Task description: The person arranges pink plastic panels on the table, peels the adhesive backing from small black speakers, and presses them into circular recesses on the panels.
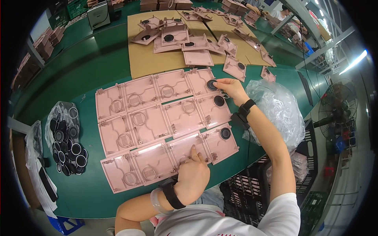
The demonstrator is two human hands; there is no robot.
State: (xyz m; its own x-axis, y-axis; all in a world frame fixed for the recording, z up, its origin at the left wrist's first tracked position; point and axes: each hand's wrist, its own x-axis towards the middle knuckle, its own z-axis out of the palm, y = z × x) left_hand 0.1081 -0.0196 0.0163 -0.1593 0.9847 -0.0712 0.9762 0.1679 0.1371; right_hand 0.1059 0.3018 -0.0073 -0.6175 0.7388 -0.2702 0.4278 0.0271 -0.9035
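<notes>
Panels (147, 157): twelve, pink, in three rows of four on the green worktop (82, 198); insides up and close-set, presumably so each round grille (149, 173) lies within reach.
Block axis: with 12 pointing away from the person, the long axis runs from about half past 8 to half past 2.
Panel bearing: not uniform. Two middle-row grilles sit toward 12, the uncovered bottom-row ones toward 6. A single panel is near square; its long axis cannot be told through this lens.
Right hand (235, 91): thumb and forefinger together on a black disc (211, 85). Contact noted; whether the grip is pinching or only pressing cannot be told.
Touched disc: over the corner panel, between 1 and 2 o'clock of the block; dark face up, round, no long axis.
Other discs: one at 2 o'clock, one at 3, each on an end panel.
Left hand (193, 177): at 5 o'clock, forefinger extended onto a bottom-row panel, apparently steadying it. Remaining fingers curled, underside hidden; cannot tell whether its grip holds anything.
Loose discs (81, 161): heaped at 9 o'clock, partly on a clear bag (59, 107), likely for supply.
Card (141, 65): at 12 to 1 o'clock, under further panels, many with discs.
</notes>
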